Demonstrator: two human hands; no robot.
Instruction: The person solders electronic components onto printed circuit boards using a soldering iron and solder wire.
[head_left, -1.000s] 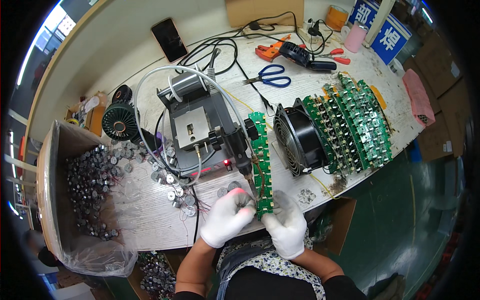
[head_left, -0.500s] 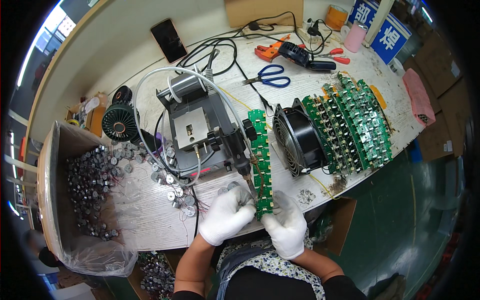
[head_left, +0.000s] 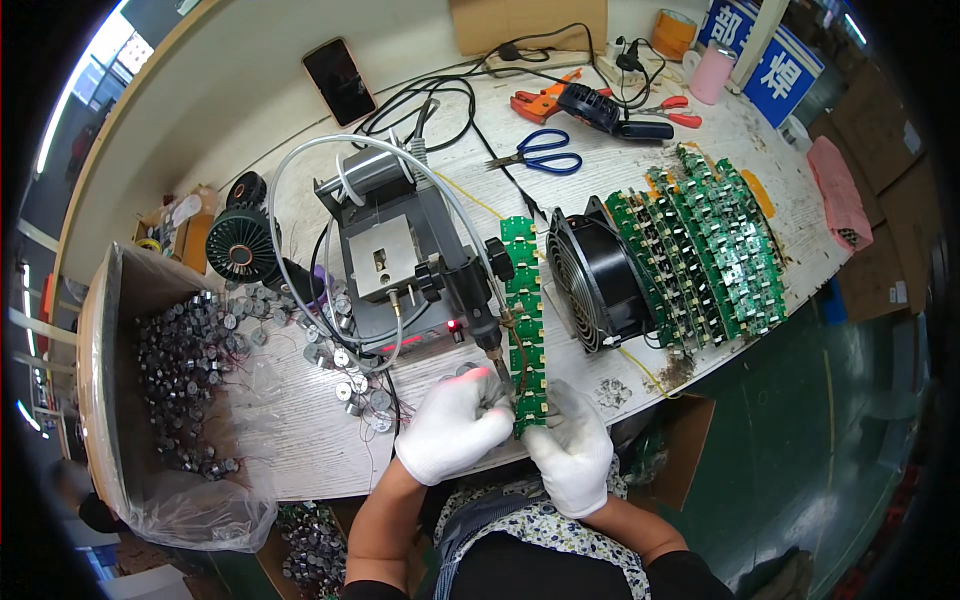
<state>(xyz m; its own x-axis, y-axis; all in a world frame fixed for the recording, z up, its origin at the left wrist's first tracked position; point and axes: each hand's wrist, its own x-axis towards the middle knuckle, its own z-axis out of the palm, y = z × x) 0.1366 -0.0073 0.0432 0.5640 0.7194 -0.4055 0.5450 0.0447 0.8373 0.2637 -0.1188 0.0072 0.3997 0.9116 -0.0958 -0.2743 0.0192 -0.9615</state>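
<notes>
Circuit board, long green strip (head_left: 534, 320), is gripped at its six-o'clock end by white-gloved right hand (head_left: 572, 455). White-gloved left hand (head_left: 455, 425) is bunched beside black soldering iron (head_left: 470, 290), grasp unclear; it could be scorched if slid toward one. White bench (head_left: 310, 450) is strewn with round silver motors (head_left: 379, 400) toward eight; green floor (head_left: 760, 420), four.

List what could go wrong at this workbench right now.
1. The left hand is close beside the tip of the soldering iron; if the tip is hot, a slip might burn the glove.
2. The right hand grips the circuit board strip at its near end, so its long far part could swing or shift under the iron.
3. Loose small motors with thin wires lie near the left hand; a glove could snag them.
</notes>
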